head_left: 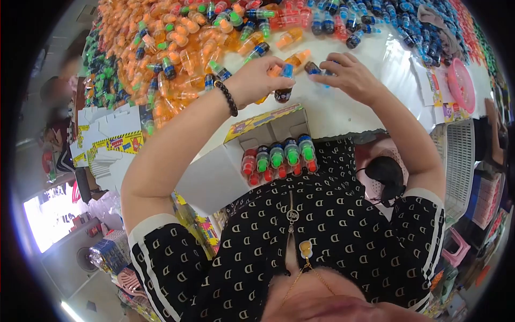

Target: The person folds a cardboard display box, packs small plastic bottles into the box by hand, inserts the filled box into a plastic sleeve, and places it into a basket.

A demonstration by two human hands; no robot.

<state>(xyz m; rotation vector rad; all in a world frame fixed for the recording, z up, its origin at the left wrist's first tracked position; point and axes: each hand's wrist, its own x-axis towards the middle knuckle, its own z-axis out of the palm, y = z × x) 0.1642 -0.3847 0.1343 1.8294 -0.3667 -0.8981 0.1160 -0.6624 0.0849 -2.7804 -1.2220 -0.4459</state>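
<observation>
Pinching a blue-capped dark bottle [282,95] in the left hand [255,80] over the white table [338,115], apparently gripping near the cap for control. Curving the right hand [351,78] close to a second dark bottle [312,68], too blurred to tell whether pinching or merely touching. Keeping green-capped bottles [277,156] and red bottles [250,162] inside an open carton [276,131] just before the torso, probably for short reach. Facing heaps of orange bottles [185,61] and blue bottles [410,37] beyond, seemingly separating colours.
</observation>
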